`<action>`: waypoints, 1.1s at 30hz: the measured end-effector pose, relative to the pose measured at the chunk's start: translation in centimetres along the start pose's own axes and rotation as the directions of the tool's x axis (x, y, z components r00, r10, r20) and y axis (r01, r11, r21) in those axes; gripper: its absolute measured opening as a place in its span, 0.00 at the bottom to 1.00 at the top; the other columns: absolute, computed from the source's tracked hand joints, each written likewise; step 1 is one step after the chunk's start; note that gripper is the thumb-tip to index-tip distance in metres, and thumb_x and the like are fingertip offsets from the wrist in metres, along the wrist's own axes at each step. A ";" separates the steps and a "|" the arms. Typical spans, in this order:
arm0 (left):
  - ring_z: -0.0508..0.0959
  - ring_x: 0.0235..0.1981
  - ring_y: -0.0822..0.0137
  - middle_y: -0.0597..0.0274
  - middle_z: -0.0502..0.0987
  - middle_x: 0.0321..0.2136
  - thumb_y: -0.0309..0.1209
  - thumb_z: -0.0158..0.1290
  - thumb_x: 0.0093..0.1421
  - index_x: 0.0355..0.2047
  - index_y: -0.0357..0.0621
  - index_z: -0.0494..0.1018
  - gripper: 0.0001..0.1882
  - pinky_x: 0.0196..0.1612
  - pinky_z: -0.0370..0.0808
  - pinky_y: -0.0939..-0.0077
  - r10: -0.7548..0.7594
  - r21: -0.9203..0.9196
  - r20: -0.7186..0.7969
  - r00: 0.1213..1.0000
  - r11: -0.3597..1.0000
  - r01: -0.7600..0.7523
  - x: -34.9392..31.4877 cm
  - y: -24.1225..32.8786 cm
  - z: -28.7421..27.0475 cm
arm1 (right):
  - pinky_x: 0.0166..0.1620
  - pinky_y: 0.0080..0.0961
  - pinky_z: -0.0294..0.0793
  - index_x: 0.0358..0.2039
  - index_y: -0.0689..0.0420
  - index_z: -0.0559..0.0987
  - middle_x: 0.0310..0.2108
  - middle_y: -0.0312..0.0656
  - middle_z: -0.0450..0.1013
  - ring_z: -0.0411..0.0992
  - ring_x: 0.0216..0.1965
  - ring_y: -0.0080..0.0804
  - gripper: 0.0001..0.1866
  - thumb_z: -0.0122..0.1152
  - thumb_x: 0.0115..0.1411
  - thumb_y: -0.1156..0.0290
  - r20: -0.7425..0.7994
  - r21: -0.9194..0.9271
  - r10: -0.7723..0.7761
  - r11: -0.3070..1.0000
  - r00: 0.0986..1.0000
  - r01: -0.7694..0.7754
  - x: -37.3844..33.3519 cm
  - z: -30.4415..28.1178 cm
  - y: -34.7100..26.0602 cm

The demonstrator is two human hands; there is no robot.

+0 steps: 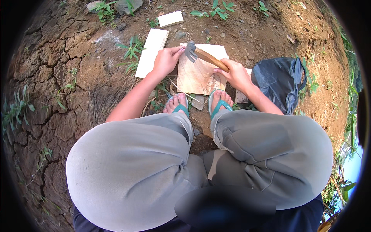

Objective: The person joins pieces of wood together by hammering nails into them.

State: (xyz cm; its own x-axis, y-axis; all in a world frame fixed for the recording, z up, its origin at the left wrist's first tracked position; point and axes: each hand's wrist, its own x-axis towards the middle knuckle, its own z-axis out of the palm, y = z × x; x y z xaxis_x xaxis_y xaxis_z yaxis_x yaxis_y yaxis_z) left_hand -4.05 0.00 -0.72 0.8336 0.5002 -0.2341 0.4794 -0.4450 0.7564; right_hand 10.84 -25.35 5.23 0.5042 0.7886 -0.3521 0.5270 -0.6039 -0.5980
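A claw hammer [208, 58] with a grey metal head and a wooden handle is held in my right hand [235, 74], fingers wrapped round the handle. Its head hangs over the upper left part of a squarish wooden board [193, 79] lying on the soil in front of my feet. My left hand [166, 61] is at the board's far left corner, thumb and fingertips pinched together close to the hammer head. Whatever sits between those fingertips is too small or hidden to make out. Left of the board lies a long pale wood piece [151, 52], partly behind my left hand.
A small pale wood block [171, 19] lies farther off. To the right slumps a black plastic bag [276, 79], beside a partly covered wood piece [242, 96]. My sandalled feet [222, 101] stand at the board's near edge. Stones [128, 5] and weeds dot the cracked soil.
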 end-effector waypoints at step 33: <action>0.80 0.52 0.48 0.49 0.80 0.52 0.39 0.50 0.70 0.66 0.53 0.70 0.24 0.56 0.75 0.60 0.144 0.065 -0.057 0.988 0.988 -0.140 0.6 -0.7 1.8 | 0.57 0.43 0.74 0.56 0.59 0.70 0.58 0.52 0.69 0.73 0.56 0.53 0.39 0.80 0.48 0.61 -0.182 -0.059 -0.014 0.998 0.983 0.004 3.7 1.5 3.0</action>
State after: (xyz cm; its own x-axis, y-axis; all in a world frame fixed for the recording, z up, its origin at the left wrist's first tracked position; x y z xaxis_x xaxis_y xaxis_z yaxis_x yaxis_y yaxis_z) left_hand -3.38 -0.75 -2.52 0.8770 0.4724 -0.0875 0.3745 -0.5582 0.7404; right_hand 13.27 -24.07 0.99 0.6126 0.7629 -0.2066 0.5684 -0.6069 -0.5555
